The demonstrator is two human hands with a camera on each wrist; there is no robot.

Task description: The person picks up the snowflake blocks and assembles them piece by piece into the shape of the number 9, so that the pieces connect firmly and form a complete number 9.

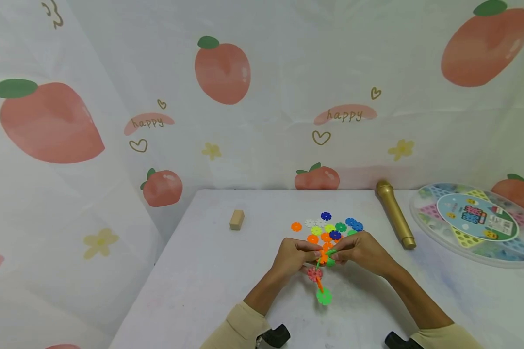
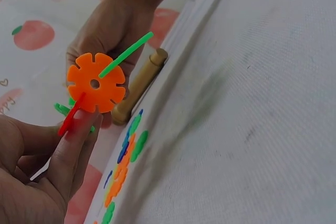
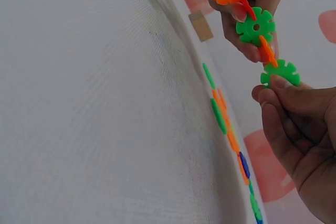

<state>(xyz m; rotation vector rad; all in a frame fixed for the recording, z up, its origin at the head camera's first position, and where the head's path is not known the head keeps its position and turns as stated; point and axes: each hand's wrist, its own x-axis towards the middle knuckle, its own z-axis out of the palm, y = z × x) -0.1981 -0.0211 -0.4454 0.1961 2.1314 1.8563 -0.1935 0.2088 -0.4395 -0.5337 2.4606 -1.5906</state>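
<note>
Both hands hold a chain of notched plastic discs slotted into one another, above the table. My left hand (image 1: 289, 257) pinches it around a red disc (image 2: 71, 121), edge-on in the left wrist view beside an orange disc (image 2: 95, 82). A green disc (image 3: 281, 72) at one end is pinched between thumb and fingers of my right hand (image 1: 361, 251). Between the hands, the right wrist view shows another green disc (image 3: 255, 27) and an orange disc (image 3: 268, 51) turned edge-on. Toward me hang a pinkish-red disc (image 1: 315, 274) and a bright green disc (image 1: 324, 296).
Loose discs in several colours, among them an orange disc (image 1: 296, 226), lie just beyond the hands. A wooden block (image 1: 237, 220) stands to the left on the white table (image 1: 192, 281). At the right are a gold microphone-shaped object (image 1: 395, 214) and a round clear case (image 1: 436, 242).
</note>
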